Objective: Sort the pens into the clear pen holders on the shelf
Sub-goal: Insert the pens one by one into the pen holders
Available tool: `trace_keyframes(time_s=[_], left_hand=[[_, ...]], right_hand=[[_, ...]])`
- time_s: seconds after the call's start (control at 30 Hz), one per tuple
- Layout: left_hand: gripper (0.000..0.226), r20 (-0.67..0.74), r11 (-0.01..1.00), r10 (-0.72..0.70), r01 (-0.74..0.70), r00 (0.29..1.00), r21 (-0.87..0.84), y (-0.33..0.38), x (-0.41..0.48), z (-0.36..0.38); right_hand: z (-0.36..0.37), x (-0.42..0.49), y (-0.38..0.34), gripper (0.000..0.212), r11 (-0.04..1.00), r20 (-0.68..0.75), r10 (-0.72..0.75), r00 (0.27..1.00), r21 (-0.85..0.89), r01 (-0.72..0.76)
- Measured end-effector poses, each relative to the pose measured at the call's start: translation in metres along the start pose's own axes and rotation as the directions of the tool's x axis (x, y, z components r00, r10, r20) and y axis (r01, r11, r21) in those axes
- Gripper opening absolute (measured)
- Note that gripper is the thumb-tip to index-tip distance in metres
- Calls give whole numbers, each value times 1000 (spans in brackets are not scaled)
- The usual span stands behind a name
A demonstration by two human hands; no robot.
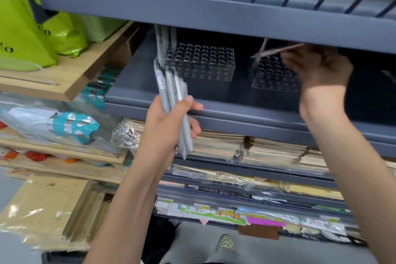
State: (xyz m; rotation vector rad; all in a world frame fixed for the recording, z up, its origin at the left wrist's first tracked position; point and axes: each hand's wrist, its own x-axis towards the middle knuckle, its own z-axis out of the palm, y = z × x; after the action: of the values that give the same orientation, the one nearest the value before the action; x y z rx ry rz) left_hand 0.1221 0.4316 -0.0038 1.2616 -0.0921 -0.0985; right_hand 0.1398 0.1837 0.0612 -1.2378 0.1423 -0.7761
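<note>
- Green bags (27,34), left of the grey shelf (214,13): black lettering cut off, only "lo" and "o" legible.
- White sticker (162,82) on pens (172,90) before the shelf: print too small.
- Brown packet (42,206), below-left of the shelf: print blurred.

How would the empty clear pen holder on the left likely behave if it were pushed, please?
The pen holder looks stiff, like hard clear plastic. Low and wide, it probably would not tip. Empty on the smooth shelf, it may slide easily.
</note>
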Motion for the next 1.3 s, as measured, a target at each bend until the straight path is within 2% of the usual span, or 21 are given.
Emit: trace_keyframes(time_s=[0.1,0.2,0.33,0.47,0.5,0.57,0.63,0.7,0.77,0.87,0.97,1.07,1.13,1.2,1.23,1.3], left_hand=[[12,-22,1000,0,1,1000,22,0,1,7],[12,-43,999,-17,18,999,28,0,2,11],[15,-74,999,-25,28,997,39,0,2,14],[20,-102,999,-13,17,995,37,1,1,15],[22,-107,999,-7,11,994,40,1,1,15],[24,-119,999,0,4,993,33,2,0,14],[21,-123,1000,0,2,992,17,3,0,14],[14,-114,1000,4,-2,993,18,3,-1,14],[10,-102,999,11,-8,995,34,2,-1,14],[10,-93,999,10,-7,996,41,1,-1,15],[14,-110,999,10,-6,994,32,0,0,15],[13,-134,1000,-2,2,991,-4,0,0,15],[14,-140,1000,-3,2,990,-10,0,0,16],[17,-118,1000,6,-7,993,-8,0,-1,16],[20,-102,1000,12,-13,995,-10,0,-1,15],[27,-78,1000,18,-20,997,-19,-1,-2,14]], right_hand=[[-11,15,1,33,998,-13,-50,999,-45,49],[-17,24,5,41,960,41,-112,993,-254,118],[-18,39,7,44,816,102,-95,990,-562,136],[-16,49,12,28,656,196,-41,980,-734,174],[-12,49,13,25,664,205,-31,978,-728,173],[-7,49,15,33,723,204,-64,977,-665,186],[-7,50,19,39,737,176,-52,983,-658,157],[-5,49,21,36,686,222,-17,975,-707,172],[1,47,20,28,587,311,15,950,-772,243],[10,46,22,28,534,384,-83,920,-762,366],[12,48,25,35,475,392,-121,912,-784,400],[11,46,26,35,395,413,-287,864,-771,500],[11,45,28,32,393,440,-324,837,-742,543],[12,47,29,42,456,450,-213,867,-739,495],[11,49,30,45,458,445,-189,875,-748,480],[10,50,31,43,411,421,-237,876,-773,483]])
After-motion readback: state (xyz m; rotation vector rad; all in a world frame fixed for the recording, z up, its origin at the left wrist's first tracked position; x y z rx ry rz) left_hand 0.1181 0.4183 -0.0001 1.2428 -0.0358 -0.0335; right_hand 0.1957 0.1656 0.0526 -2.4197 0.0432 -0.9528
